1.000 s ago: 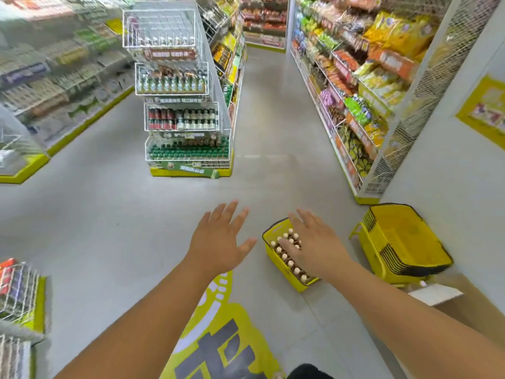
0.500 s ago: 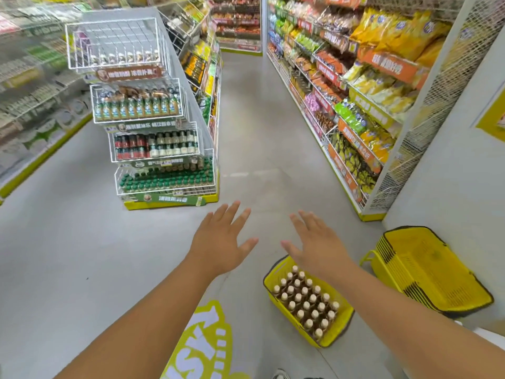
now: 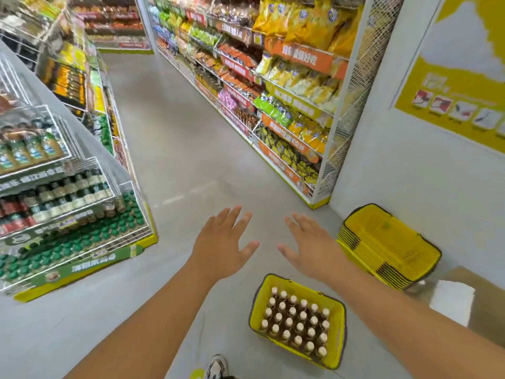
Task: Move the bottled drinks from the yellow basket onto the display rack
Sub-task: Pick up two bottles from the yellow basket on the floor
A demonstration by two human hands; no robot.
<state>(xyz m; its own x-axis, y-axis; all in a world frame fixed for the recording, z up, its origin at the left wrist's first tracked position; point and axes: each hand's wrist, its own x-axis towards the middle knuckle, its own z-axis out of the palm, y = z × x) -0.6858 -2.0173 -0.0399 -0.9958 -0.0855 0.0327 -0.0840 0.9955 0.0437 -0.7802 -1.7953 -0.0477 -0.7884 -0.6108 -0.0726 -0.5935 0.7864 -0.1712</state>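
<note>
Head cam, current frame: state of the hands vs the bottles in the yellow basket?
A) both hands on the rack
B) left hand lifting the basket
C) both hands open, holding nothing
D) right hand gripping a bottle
C: the left hand and right hand are spread flat in the air above the floor, empty, while the bottles stand upright in the yellow basket.

No text was legible. Lettering on the orange shelf signs (image 3: 302, 57) and green rack label (image 3: 93, 265) was too blurred to read.
</note>
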